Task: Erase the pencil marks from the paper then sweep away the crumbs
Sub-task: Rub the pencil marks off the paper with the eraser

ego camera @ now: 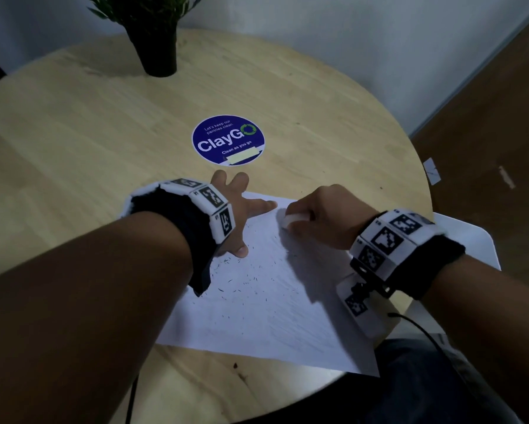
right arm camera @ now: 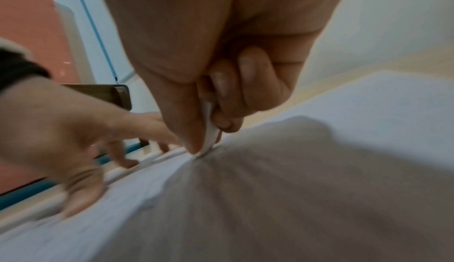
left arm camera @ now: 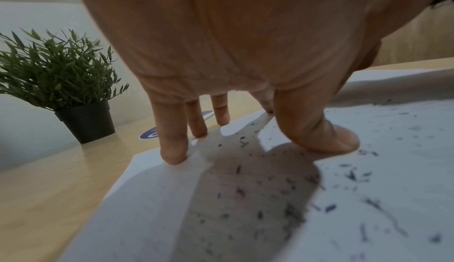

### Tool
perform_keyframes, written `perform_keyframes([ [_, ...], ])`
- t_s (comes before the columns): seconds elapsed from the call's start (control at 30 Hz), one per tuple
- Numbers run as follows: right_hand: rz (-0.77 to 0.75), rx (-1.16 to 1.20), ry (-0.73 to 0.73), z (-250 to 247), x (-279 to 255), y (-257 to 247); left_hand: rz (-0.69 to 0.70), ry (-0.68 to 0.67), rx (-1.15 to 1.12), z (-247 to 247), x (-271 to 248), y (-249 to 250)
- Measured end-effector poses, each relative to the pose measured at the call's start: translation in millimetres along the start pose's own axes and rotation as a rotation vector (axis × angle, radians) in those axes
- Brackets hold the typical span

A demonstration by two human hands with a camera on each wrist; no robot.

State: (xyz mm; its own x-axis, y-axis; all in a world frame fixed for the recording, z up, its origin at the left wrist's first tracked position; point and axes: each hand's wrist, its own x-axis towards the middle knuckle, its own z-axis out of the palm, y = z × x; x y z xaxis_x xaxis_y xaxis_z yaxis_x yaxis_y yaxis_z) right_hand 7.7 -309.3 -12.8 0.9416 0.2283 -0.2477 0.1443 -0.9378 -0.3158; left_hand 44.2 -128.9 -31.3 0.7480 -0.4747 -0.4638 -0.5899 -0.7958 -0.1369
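Paper (ego camera: pixel 266 304) lies on the round wooden tabletop (ego camera: pixel 73 148), its near corner reaching the tabletop's near edge. Dark eraser crumbs (ego camera: pixel 241 280) are scattered over its left and middle part, thickest near the left hand (ego camera: pixel 241 209). That hand rests spread on the sheet's far left corner, fingers (left arm camera: pixel 172 140) straight and apart, tips and thumb pressing the paper flat; its grip is wide and holds nothing. The right hand (ego camera: pixel 327 215) pinches a white eraser (ego camera: pixel 290 220) between thumb and curled fingers, and the eraser's tip touches the paper near the far edge, just beside the left index finger (the right wrist view is blurred, yet the pinch shows). Beyond the paper sit a round blue ClayGo sticker (ego camera: pixel 228 139) and, farther back, a potted plant (ego camera: pixel 157 35) in a black pot.
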Motion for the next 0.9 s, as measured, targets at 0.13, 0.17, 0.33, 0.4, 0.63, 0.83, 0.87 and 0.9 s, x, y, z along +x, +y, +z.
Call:
perform_keyframes([
  [0.13,0.036,-0.049,0.009,-10.4,4.6,6.3,-0.007,-0.006,0.005,-0.7,-1.2,1.1],
  [0.17,0.017,-0.053,-0.013,-8.2,2.3,1.8,-0.006,-0.003,0.005,-0.7,-1.1,1.0],
  [0.33,0.029,-0.036,-0.043,-9.7,2.7,1.4,-0.007,-0.017,0.004,-2.2,-1.3,1.0],
  [0.4,0.050,-0.048,-0.005,-12.0,6.6,2.6,-0.008,-0.016,0.007,-2.5,-1.5,0.9],
  [0.63,-0.013,-0.066,-0.013,-5.8,6.3,-0.7,0.003,-0.015,0.004,-2.3,-1.1,0.2],
  [0.83,-0.112,-0.099,-0.145,-0.4,-5.5,-21.0,0.001,-0.025,-0.002,-3.3,-0.9,0.6],
  [0.87,-0.109,-0.113,-0.150,-3.3,-3.6,-19.3,0.001,-0.019,-0.002,-3.6,-1.4,1.0],
  [0.9,-0.094,-0.121,-0.124,-7.7,0.0,-15.4,0.000,-0.010,0.001,-3.4,-1.9,1.5],
])
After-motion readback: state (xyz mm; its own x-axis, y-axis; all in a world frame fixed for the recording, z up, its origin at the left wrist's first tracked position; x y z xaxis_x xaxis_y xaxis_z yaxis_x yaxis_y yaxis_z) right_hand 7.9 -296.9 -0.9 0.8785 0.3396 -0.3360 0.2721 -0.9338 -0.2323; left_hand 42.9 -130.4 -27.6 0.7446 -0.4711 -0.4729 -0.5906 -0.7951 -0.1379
